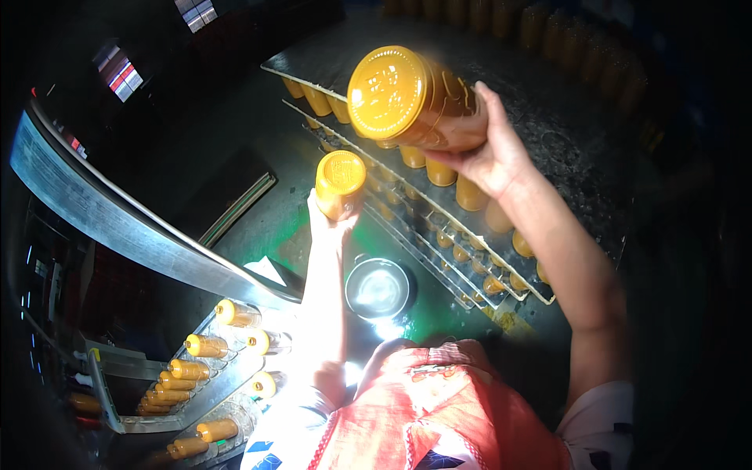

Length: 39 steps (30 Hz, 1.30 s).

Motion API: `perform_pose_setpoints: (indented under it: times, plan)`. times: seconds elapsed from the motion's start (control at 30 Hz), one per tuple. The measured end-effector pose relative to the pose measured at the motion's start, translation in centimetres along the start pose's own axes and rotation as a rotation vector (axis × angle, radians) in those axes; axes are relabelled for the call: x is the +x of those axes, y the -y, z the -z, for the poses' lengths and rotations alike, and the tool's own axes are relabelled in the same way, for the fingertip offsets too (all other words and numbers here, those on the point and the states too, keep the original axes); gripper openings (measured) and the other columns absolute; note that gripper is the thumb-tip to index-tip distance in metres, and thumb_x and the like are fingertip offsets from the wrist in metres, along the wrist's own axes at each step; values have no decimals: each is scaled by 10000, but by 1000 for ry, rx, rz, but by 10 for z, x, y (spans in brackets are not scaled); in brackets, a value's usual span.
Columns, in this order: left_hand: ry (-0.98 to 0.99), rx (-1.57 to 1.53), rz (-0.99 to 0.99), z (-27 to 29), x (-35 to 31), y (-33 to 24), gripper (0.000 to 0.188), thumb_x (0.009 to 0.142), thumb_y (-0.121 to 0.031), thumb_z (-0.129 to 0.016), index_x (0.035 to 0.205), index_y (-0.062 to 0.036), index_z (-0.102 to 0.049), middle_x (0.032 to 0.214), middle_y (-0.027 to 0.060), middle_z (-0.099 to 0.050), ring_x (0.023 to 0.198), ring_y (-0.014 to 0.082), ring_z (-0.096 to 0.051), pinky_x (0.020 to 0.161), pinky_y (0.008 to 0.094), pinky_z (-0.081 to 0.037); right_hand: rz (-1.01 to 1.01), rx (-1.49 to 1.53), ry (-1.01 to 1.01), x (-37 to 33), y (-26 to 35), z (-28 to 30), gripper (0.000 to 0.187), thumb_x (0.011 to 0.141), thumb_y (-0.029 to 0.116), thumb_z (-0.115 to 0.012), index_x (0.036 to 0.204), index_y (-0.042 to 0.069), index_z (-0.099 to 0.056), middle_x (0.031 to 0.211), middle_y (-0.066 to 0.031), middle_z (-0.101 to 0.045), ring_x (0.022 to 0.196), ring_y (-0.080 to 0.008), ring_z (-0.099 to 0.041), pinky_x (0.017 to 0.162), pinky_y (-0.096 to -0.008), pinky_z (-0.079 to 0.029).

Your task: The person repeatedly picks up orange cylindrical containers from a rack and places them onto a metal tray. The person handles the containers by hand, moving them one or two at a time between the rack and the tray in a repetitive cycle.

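My right hand (499,153) is raised on the right, its fingers wrapped around the side of a glass jar (388,92) with amber-orange contents. The jar is tilted, and its round base, with raised marks and a dotted rim, is turned up. Lower and to the left, my left hand (332,223) grips a second, similar jar (341,174), also base up. Both jars are held apart, in front of a stack of thin boards with rows of orange-filled jars (471,193) between them. The mouths of the held jars are hidden.
A dark board (548,117) tops the stack, with more jars (533,27) along its far side. Below my left hand sits a round metal pot (377,288). At lower left, several jars (207,345) stand on a conveyor (210,384), beside a long metal beam (117,205).
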<state>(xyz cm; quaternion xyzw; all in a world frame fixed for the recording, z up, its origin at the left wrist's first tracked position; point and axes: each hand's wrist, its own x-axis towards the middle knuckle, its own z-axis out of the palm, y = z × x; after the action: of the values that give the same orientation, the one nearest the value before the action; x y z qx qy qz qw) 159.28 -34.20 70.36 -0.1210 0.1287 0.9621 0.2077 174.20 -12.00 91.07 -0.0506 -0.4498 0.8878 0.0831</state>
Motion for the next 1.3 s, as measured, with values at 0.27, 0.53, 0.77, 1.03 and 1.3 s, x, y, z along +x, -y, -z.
perform_pose_setpoints:
  times: [0.27,0.53,0.77,1.03,1.3]
  plan:
    - [-122,-24,100,92,28,-5,517,942,-578,-508,1275,-189,-577,1217,40,-648,1106,284,-630,859,508,-588,-326,368,26,37,-157,-19,580,1031,567,-354,1461,179,-373,1428,-120,-470,1265,-303,-525,999,-480,-528]
    - [70,-149,155,117,51,-16,516,1032,-477,-409,1304,-61,-547,1254,152,-626,1113,304,-649,866,443,-615,-346,573,20,60,-256,8,596,1010,537,-467,1445,138,-391,1413,-117,-491,1235,-269,-556,900,-425,-600]
    - [50,-312,222,138,80,-25,477,1036,-414,-459,1308,-35,-555,1269,174,-614,1149,350,-622,942,447,-590,-366,843,-101,66,-275,15,632,987,524,-512,1385,36,-450,1252,-266,-517,1062,-429,-608,806,-473,-643]
    - [53,-205,169,130,79,-20,518,1032,-474,-420,1320,-72,-575,1289,128,-625,1146,336,-627,934,426,-590,-313,870,-76,52,-277,24,674,973,513,-526,1382,-14,-431,1244,-279,-501,1091,-442,-572,813,-506,-638]
    - [28,-59,260,153,66,-8,636,921,-641,-484,1245,-108,-609,1172,81,-665,1036,364,-656,781,384,-621,-318,952,76,34,-291,79,686,951,503,-544,1386,-13,-425,1305,-280,-470,1206,-448,-490,850,-564,-602]
